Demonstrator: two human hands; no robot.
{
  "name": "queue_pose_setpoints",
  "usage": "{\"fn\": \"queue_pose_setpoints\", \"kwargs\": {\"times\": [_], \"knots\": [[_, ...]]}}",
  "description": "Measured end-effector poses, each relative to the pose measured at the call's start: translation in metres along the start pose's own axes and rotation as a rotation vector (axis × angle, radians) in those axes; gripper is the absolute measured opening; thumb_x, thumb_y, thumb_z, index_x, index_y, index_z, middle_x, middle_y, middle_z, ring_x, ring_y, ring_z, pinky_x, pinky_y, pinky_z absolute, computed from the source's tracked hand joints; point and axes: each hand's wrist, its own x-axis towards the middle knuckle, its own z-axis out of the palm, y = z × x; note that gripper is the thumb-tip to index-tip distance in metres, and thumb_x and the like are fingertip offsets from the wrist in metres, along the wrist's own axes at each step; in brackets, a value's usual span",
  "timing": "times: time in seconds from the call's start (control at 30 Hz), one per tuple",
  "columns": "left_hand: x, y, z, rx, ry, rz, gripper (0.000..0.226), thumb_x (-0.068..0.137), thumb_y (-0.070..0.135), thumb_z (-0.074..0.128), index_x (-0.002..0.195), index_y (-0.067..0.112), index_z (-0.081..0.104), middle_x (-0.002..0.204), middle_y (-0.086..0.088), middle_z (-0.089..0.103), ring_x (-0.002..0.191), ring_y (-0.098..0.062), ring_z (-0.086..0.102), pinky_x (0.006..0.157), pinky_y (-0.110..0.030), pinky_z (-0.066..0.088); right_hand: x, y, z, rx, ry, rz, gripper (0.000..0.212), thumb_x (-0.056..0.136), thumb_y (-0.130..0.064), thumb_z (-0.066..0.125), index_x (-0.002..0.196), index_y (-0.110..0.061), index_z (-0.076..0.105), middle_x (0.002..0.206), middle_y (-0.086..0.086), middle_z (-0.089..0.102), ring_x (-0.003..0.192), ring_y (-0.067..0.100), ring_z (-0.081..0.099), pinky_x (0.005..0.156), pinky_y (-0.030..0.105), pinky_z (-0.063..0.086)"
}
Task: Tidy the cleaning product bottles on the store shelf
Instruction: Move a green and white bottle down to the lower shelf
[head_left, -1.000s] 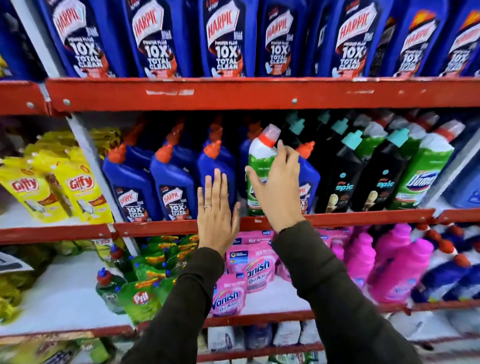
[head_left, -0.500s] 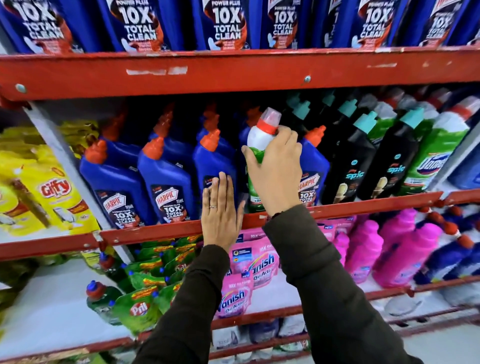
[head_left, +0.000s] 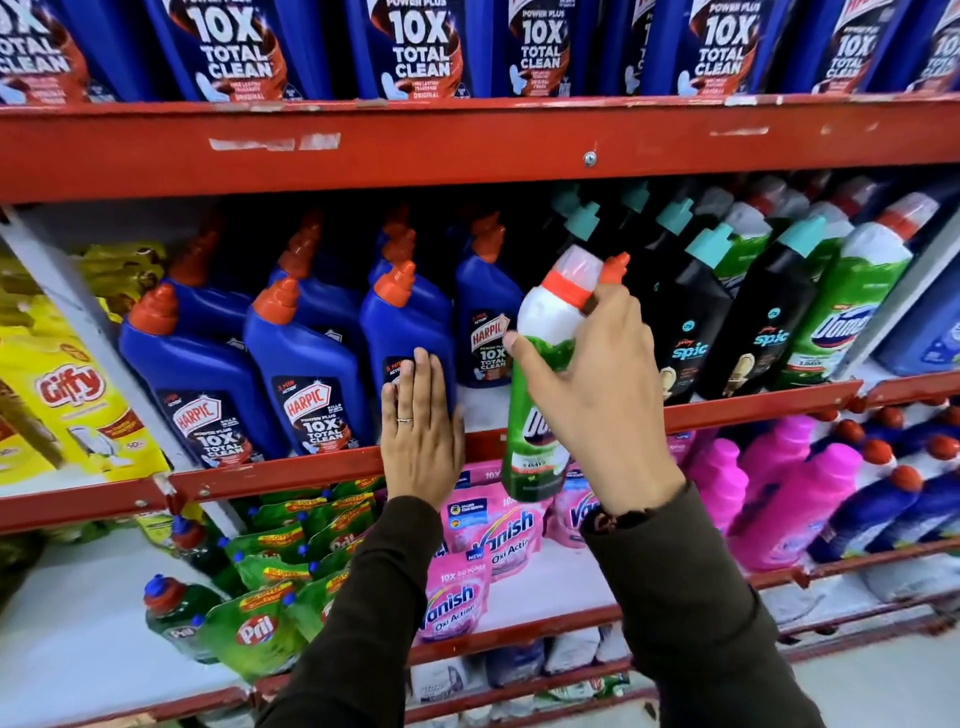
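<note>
Your right hand (head_left: 597, 400) is gripping the green bottle (head_left: 535, 415), fingers wrapped round it, off the shelf (head_left: 753, 410); your left hand (head_left: 423, 436), fingers flat, is pressing a blue Harpic bottle (head_left: 405, 332).

The right hand (head_left: 597, 400) grips a green bottle (head_left: 537, 395) by its white shoulder, its base in front of the red shelf edge (head_left: 311, 467). The left hand (head_left: 423, 441) lies flat against a blue bottle (head_left: 405, 332). Black bottles (head_left: 763, 317) stand to the right.
</note>
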Motion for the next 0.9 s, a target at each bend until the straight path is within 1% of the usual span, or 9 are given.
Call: {"fn": "queue_pose_setpoints", "kwargs": {"times": [0.07, 0.13, 0.2, 0.3, 0.4, 0.57, 0.73, 0.83, 0.9], "knots": [[0.000, 0.001, 0.000, 0.013, -0.003, -0.004, 0.069, 0.111, 0.031, 0.026, 0.164, 0.006, -0.009, 0.172, -0.009, -0.020, 0.160, -0.021, -0.014, 0.131, -0.039, -0.007, -0.013, 0.015, 0.002, -0.011, -0.088, 0.027, 0.059, 0.085, -0.048, 0.076, 0.120, -0.010, 0.047, 0.116, 0.010, 0.054, 0.109, 0.035, 0.055, 0.086, 0.041, 0.045], [-0.001, 0.001, 0.000, 0.032, -0.013, -0.011, 0.066, 0.112, 0.033, 0.021, 0.164, 0.005, -0.010, 0.171, -0.009, -0.021, 0.160, -0.021, -0.016, 0.131, -0.040, -0.008, -0.027, 0.034, 0.013, -0.022, -0.182, 0.072, 0.059, 0.082, -0.047, 0.079, 0.117, -0.012, 0.047, 0.113, 0.009, 0.055, 0.104, 0.035, 0.058, 0.089, 0.045, 0.050], [-0.001, 0.001, 0.000, 0.054, -0.022, -0.019, 0.070, 0.111, 0.033, 0.025, 0.164, 0.004, -0.010, 0.171, -0.010, -0.023, 0.160, -0.021, -0.018, 0.131, -0.040, -0.009, -0.044, 0.055, 0.032, -0.021, -0.289, 0.147, 0.061, 0.081, -0.046, 0.082, 0.117, -0.013, 0.046, 0.112, 0.008, 0.054, 0.103, 0.032, 0.059, 0.090, 0.048, 0.053], [-0.001, 0.001, 0.000, 0.088, -0.025, -0.027, 0.074, 0.110, 0.033, 0.031, 0.163, 0.003, -0.010, 0.170, -0.011, -0.024, 0.159, -0.022, -0.021, 0.131, -0.041, -0.010, -0.075, 0.089, 0.070, -0.012, -0.424, 0.235, 0.067, 0.080, -0.039, 0.083, 0.125, -0.009, 0.044, 0.117, 0.010, 0.052, 0.107, 0.032, 0.059, 0.096, 0.049, 0.053], [-0.001, 0.001, 0.000, 0.095, -0.028, -0.029, 0.073, 0.110, 0.033, 0.030, 0.163, 0.003, -0.011, 0.170, -0.011, -0.025, 0.159, -0.023, -0.022, 0.131, -0.041, -0.009, -0.108, 0.114, 0.106, -0.038, -0.516, 0.304, 0.067, 0.082, -0.034, 0.082, 0.128, -0.007, 0.042, 0.120, 0.011, 0.050, 0.112, 0.033, 0.057, 0.099, 0.045, 0.052], [0.000, 0.001, -0.001, 0.109, -0.034, -0.023, 0.074, 0.110, 0.034, 0.029, 0.162, 0.003, -0.013, 0.169, -0.012, -0.028, 0.158, -0.023, -0.024, 0.130, -0.041, -0.011, -0.140, 0.131, 0.134, -0.022, -0.521, 0.345, 0.070, 0.083, -0.037, 0.081, 0.132, -0.007, 0.041, 0.128, 0.012, 0.048, 0.120, 0.031, 0.052, 0.105, 0.041, 0.049], [0.001, 0.001, -0.002, 0.064, -0.039, -0.028, 0.069, 0.112, 0.035, 0.022, 0.162, 0.005, -0.015, 0.169, -0.010, -0.028, 0.158, -0.021, -0.023, 0.130, -0.040, -0.011, -0.135, 0.134, 0.138, 0.008, -0.513, 0.363, 0.088, 0.075, -0.043, 0.088, 0.139, -0.011, 0.038, 0.131, 0.008, 0.047, 0.125, 0.027, 0.052, 0.106, 0.039, 0.052], [0.001, 0.001, -0.002, 0.069, -0.039, -0.029, 0.069, 0.112, 0.035, 0.022, 0.163, 0.004, -0.013, 0.169, -0.010, -0.027, 0.158, -0.022, -0.023, 0.130, -0.040, -0.011, -0.134, 0.135, 0.138, 0.038, -0.521, 0.376, 0.091, 0.073, -0.042, 0.091, 0.140, -0.013, 0.037, 0.132, 0.006, 0.048, 0.126, 0.024, 0.053, 0.107, 0.037, 0.052], [0.001, 0.001, -0.002, 0.066, -0.035, -0.031, 0.069, 0.112, 0.035, 0.024, 0.163, 0.004, -0.013, 0.170, -0.010, -0.026, 0.159, -0.022, -0.022, 0.131, -0.040, -0.010, -0.135, 0.137, 0.136, 0.055, -0.515, 0.382, 0.095, 0.069, -0.045, 0.092, 0.139, -0.016, 0.035, 0.133, 0.005, 0.048, 0.126, 0.025, 0.053, 0.106, 0.039, 0.053]]}}
